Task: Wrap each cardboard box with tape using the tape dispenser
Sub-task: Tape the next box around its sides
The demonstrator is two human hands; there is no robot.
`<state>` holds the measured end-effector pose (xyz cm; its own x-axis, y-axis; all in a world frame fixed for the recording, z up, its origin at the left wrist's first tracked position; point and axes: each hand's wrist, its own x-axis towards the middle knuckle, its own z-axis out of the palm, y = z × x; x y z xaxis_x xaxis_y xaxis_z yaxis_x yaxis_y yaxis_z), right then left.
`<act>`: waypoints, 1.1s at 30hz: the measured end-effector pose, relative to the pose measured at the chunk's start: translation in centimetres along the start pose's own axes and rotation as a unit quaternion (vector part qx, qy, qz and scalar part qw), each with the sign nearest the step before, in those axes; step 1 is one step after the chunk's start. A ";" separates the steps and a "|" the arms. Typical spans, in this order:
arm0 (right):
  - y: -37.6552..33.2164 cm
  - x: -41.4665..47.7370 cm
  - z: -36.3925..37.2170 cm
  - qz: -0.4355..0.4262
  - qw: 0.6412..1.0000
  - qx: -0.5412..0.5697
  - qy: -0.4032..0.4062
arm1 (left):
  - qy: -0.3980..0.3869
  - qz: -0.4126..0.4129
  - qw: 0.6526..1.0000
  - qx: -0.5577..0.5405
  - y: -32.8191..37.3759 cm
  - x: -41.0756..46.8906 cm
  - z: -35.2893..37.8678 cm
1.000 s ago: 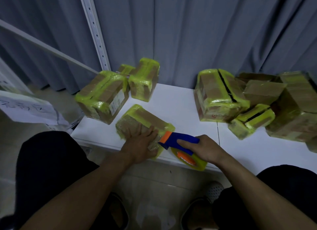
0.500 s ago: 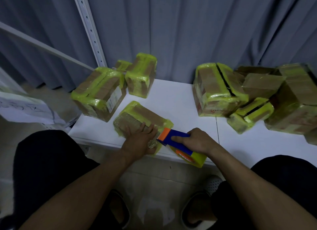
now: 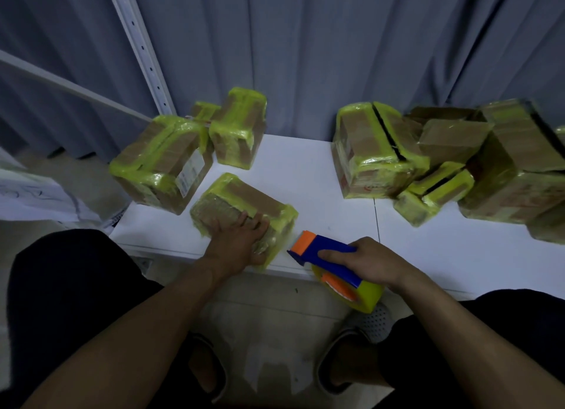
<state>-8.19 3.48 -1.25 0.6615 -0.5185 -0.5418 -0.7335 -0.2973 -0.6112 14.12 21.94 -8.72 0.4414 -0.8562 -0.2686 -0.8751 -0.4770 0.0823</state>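
— Where is the box being worked on?

— A small cardboard box (image 3: 241,199), banded in yellow-green tape, lies at the near edge of the white table (image 3: 305,170). The left hand (image 3: 241,245) lies flat on its near end, fingers spread and pressing down, not curled round anything.

— And the tape dispenser?

— The blue and orange tape dispenser (image 3: 324,256) is in the right hand (image 3: 370,263), which is closed round its handle. Its orange nose points at the box's right corner, just beside it; I cannot tell whether a strip joins them. The yellow tape roll (image 3: 365,295) hangs past the table's edge.

— What crowds the table?

— To the left, a larger taped box (image 3: 162,161) juts over the table's corner, with a taller taped box (image 3: 238,127) behind it. To the right, a pile of boxes (image 3: 458,161) leans together, some taped, one plain brown. The middle of the table between them is bare.

— Behind?

— A grey curtain (image 3: 336,42) and a white perforated rail (image 3: 140,42).
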 end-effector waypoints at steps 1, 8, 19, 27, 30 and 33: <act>0.6 -0.2 -0.2 0.005 1.000 0.012 -0.004 | -0.002 0.002 1.000 0.001 0.0 0.0 -0.2; 2.7 -0.2 0.8 0.003 1.000 0.020 0.001 | -0.040 0.005 0.998 -0.043 0.0 -0.2 -1.9; 2.1 3.6 2.9 0.004 0.999 -0.036 -0.011 | 0.098 -0.103 0.981 -0.133 3.2 0.4 -1.1; 0.2 6.5 4.6 -0.001 0.998 -0.064 -0.021 | 0.115 -0.102 0.973 -0.174 2.4 1.1 0.5; -0.3 7.1 4.8 -0.002 0.998 -0.066 -0.014 | 0.107 -0.100 0.968 -0.205 1.8 0.7 0.0; -0.8 7.5 5.3 0.001 0.996 -0.087 -0.006 | 0.077 -0.088 0.973 -0.199 1.4 0.6 -0.1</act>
<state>-1.81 4.06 -7.87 0.6614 -0.5091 -0.5508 -0.7498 -0.4319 -0.5012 13.15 20.75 -8.66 0.6293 -0.7587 -0.1683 -0.6496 -0.6324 0.4220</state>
